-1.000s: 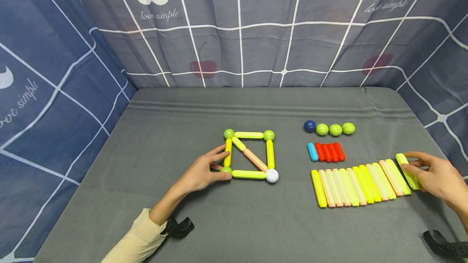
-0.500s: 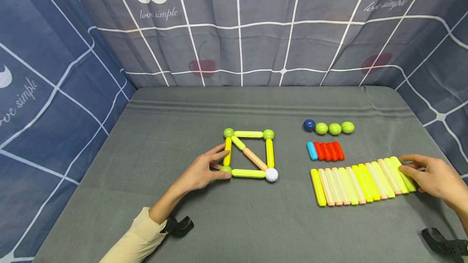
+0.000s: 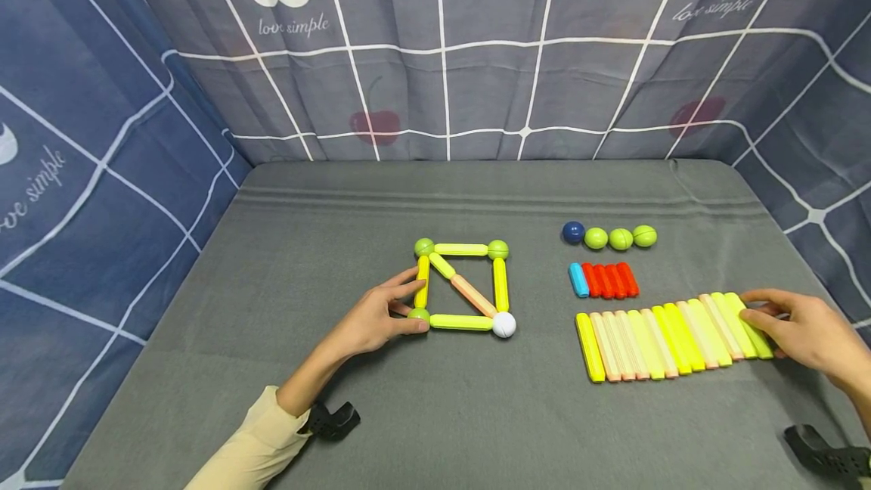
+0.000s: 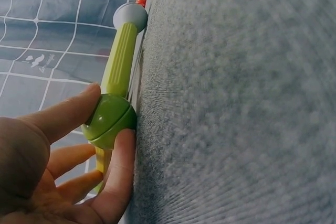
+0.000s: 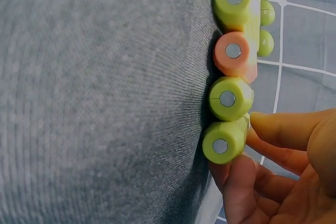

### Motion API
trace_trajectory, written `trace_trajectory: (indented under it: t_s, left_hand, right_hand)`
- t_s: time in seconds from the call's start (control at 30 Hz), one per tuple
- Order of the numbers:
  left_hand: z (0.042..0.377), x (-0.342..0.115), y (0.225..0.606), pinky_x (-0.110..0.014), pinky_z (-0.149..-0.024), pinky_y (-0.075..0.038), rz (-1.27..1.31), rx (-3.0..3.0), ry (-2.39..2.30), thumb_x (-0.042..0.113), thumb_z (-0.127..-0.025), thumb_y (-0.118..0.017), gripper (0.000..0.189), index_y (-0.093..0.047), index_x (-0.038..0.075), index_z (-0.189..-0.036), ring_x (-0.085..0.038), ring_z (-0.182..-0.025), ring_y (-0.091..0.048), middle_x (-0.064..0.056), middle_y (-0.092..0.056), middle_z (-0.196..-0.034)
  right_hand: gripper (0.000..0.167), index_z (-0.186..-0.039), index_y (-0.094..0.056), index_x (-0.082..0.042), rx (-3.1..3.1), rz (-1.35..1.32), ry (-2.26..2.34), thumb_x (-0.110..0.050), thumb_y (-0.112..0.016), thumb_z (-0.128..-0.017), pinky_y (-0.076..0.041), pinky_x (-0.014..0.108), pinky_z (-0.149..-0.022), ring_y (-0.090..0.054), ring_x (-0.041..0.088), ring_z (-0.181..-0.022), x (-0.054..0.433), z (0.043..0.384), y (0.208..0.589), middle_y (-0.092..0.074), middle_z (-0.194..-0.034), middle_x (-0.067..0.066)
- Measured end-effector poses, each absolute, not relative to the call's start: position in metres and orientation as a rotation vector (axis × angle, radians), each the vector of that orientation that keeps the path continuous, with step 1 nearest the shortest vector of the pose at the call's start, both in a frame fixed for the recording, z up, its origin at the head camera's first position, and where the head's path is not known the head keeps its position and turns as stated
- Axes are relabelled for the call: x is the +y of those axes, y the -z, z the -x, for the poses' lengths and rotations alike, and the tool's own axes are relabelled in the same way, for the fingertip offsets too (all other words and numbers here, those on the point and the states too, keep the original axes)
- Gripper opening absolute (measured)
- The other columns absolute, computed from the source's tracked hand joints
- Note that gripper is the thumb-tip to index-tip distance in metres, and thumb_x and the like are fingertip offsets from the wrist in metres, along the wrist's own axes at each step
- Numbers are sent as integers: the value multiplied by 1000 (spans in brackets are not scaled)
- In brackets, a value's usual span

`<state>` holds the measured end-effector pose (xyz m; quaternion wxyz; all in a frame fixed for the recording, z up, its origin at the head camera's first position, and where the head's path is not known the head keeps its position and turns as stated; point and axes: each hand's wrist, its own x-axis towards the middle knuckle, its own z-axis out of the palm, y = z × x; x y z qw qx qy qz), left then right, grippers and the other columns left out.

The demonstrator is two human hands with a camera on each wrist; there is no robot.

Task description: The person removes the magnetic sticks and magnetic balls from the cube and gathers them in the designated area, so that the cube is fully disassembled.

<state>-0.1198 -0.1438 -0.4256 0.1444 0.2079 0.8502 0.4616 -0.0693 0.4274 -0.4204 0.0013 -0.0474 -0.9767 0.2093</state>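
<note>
the left hand (image 3: 377, 316) comes in from about eight o'clock of the square frame (image 3: 474, 298), which lies flat near the middle of the grey table (image 3: 463, 414), with twelve at the far side. its thumb and a finger, moderately apart, pinch the near-left green ball (image 4: 107, 121) at the frame's eight o'clock corner, one digit on either side of it; other fingers lie beside the yellow rod (image 3: 423, 282) that runs up to the ten o'clock corner. green balls also mark ten and two, and a white ball (image 3: 503, 324) sits at four. a two-piece diagonal, yellow-green then orange, links ten to four.

the right hand (image 3: 806, 327) is at the three o'clock end of a side-by-side row of rods (image 3: 674, 339), itself between three and four from the frame. thumb and fingers are bent, gripping the yellow-green end rod (image 5: 223, 142), which touches its neighbour; the hand is open only about as wide as that rod.

at three o'clock from the frame lie red short rods (image 3: 608, 280) with a light-blue short rod (image 3: 579, 280) at their nine o'clock end. between two and three sit a dark-blue ball (image 3: 573, 232) and three loose green balls (image 3: 621, 239).
</note>
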Motion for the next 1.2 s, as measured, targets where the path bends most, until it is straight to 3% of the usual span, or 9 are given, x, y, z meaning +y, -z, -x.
trace_trajectory:
  t_s: [0.23, 0.33, 0.47, 0.6, 0.7, 0.73, 0.9, 1.07, 1.2]
  left_hand:
    - [119, -144, 425, -27, -73, -54, -595, 2452, -1327, 18, -85, -80, 72, -46, 3, -146, -20, -100, -63, -8, -29, -159]
    - [119, -145, 425, -28, -72, -54, -590, 2446, -1336, 18, -85, -80, 72, -46, 3, -146, -21, -101, -64, -8, -29, -159]
    - [120, -145, 425, -28, -71, -54, -585, 2434, -1352, 17, -84, -80, 72, -46, 2, -146, -22, -101, -64, -7, -28, -159]
    - [119, -145, 423, -28, -70, -54, -584, 2436, -1352, 16, -84, -80, 73, -45, 2, -147, -22, -101, -64, -7, -28, -160]
    - [119, -144, 422, -28, -72, -54, -582, 2452, -1335, 16, -84, -81, 73, -45, 3, -147, -22, -101, -64, -7, -28, -160]
    - [119, -144, 423, -28, -72, -54, -578, 2455, -1330, 17, -84, -81, 73, -45, 3, -147, -22, -101, -65, -7, -28, -160]
    - [118, -144, 424, -27, -75, -54, -574, 2456, -1319, 18, -84, -81, 73, -46, 4, -147, -21, -100, -65, -7, -28, -160]
    - [119, -143, 424, -27, -75, -54, -578, 2454, -1324, 17, -84, -80, 73, -46, 4, -147, -20, -100, -65, -7, -28, -159]
    - [119, -142, 423, -27, -75, -54, -577, 2443, -1335, 16, -85, -80, 73, -45, 3, -147, -21, -101, -64, -8, -28, -159]
  right_hand:
    - [34, -117, -52, 17, -3056, 216, -667, -12, -56, -99, -46, 31, -45, -58, 32, -71, 425, 69, 421, -56, -97, 38]
    - [33, -119, -52, 16, -3017, 213, -721, -11, -55, -100, -46, 30, -44, -56, 27, -69, 415, 68, 414, -56, -99, 37]
    - [36, -123, -53, 15, -2930, 120, -986, -13, -57, -101, -46, 29, -46, -53, 13, -64, 390, 67, 403, -65, -92, 2]
    - [30, -125, -58, 2, -2874, -10, -1307, -16, -60, -100, -46, 32, -45, -56, 15, -61, 357, 69, 391, -62, -92, -18]
    - [30, -126, -59, -2, -2871, -151, -1455, -16, -61, -100, -47, 33, -47, -56, 23, -56, 326, 71, 384, -68, -93, -1]
    - [34, -126, -56, 5, -2877, -206, -1458, -16, -61, -100, -47, 33, -48, -57, 24, -57, 315, 72, 383, -68, -94, 3]
    - [33, -124, -60, 4, -2883, -431, -1592, -14, -65, -97, -52, 32, -56, -62, 24, -67, 256, 79, 383, -67, -98, 16]
    - [34, -125, -61, 0, -2926, -628, -1660, -15, -68, -95, -52, 32, -51, -64, 23, -84, 208, 86, 390, -62, -115, 18]
    - [32, -122, -63, -7, -2975, -799, -1541, -16, -71, -92, -52, 30, -54, -62, 17, -87, 181, 89, 399, -62, -111, 8]
